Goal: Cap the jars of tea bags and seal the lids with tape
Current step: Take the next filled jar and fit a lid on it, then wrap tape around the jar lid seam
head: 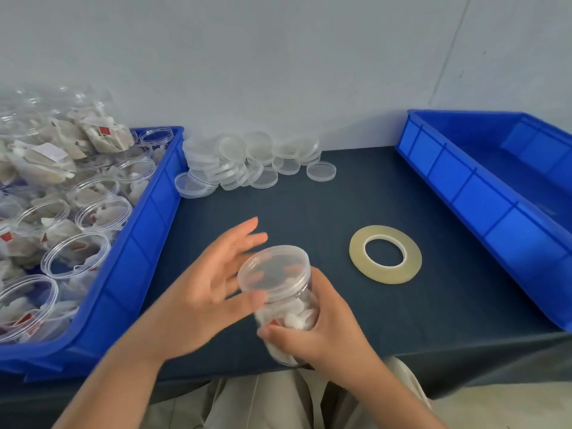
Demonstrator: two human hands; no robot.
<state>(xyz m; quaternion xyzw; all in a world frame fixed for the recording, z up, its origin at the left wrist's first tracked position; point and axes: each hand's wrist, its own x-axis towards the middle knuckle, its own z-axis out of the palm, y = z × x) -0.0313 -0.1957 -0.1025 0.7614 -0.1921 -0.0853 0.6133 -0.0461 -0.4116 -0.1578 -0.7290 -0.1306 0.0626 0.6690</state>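
While a tape roll (413, 258) is lying flat on the dark table (402, 323) near the hands and loose lids (247, 159) are sitting heaped against the grey wall (278, 72), the right hand (325, 332) is gripping a jar (294, 314) of tea bags over the table's near edge, and the left hand (204, 286), fingers spread, is touching its lid (274, 270) with the thumb. A left bin (148, 230) is holding open jars (77, 255) of tea bags; a right bin (479, 196) is standing opposite.

Left of the tape roll (385, 254), the right hand (325, 335) hides much of the jar (294, 314); the left hand (201, 289) is blurred; farther left, the crate (130, 267) is cut off.
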